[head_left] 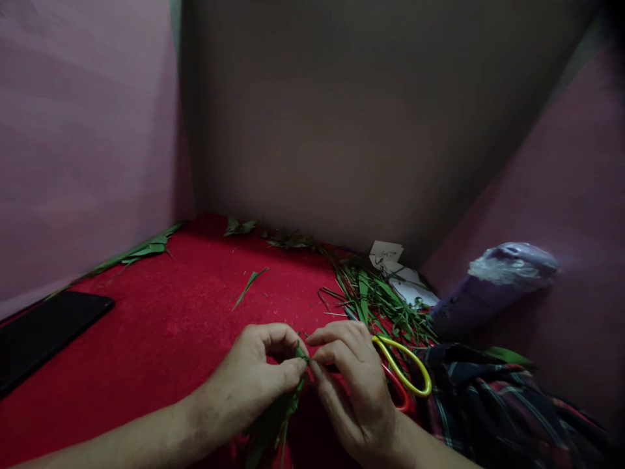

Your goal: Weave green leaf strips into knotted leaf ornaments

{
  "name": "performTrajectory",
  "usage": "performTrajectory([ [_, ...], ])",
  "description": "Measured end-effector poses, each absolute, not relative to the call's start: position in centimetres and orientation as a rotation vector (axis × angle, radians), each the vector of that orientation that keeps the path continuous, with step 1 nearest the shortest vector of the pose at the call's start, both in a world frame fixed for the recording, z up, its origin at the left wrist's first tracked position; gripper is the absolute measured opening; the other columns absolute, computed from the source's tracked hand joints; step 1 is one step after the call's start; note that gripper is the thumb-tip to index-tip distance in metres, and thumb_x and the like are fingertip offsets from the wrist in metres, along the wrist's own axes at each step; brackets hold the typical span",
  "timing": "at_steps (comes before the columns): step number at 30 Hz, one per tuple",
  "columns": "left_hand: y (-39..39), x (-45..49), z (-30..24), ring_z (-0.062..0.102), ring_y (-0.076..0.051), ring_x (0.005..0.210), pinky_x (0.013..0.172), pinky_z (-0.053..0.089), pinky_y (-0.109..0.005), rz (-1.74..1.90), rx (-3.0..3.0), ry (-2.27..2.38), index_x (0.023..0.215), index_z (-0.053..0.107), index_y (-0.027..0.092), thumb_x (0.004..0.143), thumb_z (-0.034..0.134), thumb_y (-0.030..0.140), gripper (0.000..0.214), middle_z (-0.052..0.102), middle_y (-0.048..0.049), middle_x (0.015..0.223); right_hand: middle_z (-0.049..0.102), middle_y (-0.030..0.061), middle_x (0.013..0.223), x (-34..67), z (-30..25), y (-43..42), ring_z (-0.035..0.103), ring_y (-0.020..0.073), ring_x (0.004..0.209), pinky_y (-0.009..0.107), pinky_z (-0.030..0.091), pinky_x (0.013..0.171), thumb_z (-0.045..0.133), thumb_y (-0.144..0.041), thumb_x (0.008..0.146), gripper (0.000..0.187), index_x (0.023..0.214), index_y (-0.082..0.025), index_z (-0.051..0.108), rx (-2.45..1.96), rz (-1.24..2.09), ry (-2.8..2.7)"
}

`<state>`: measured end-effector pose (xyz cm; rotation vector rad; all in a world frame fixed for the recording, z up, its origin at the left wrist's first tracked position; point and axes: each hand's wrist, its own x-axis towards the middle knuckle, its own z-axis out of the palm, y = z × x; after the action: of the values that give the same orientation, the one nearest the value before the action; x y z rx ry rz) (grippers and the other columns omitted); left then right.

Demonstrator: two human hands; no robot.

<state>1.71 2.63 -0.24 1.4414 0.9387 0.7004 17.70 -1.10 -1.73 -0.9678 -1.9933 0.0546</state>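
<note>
L hand [261, 371] pinching long green leaf strips [293, 398]; R hand [359, 381] narrowed at strips' upper end, can't tell if gripping; yellow looped handle [424, 384] adj. R hand.

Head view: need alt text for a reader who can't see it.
A person's left hand pinches a green leafy bundle over a red surface, the right hand curled close against it. Yellow and red loop handles sit beside the right hand, near a heap of long green blades. A flat black rectangular slab lies at the picture's far left.
</note>
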Motion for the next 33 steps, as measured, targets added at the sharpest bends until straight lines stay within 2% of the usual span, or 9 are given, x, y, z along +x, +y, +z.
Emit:
performTrajectory([
  [33,2.56,1.75,-0.08,0.047,-0.01,0.052,0.051,0.039,-0.022,0.726,1.401,0.946,0.06,0.059,0.016,0.063,0.057,0.019,0.004,0.052,0.0034,0.054,0.062,0.0042,0.082,17.64,-1.8,-1.26,0.056,0.0185,0.079,0.037,0.035,0.072,0.046,-0.004,0.078,0.016,0.084,-0.018,0.05,-0.956,0.08,-2.027],
])
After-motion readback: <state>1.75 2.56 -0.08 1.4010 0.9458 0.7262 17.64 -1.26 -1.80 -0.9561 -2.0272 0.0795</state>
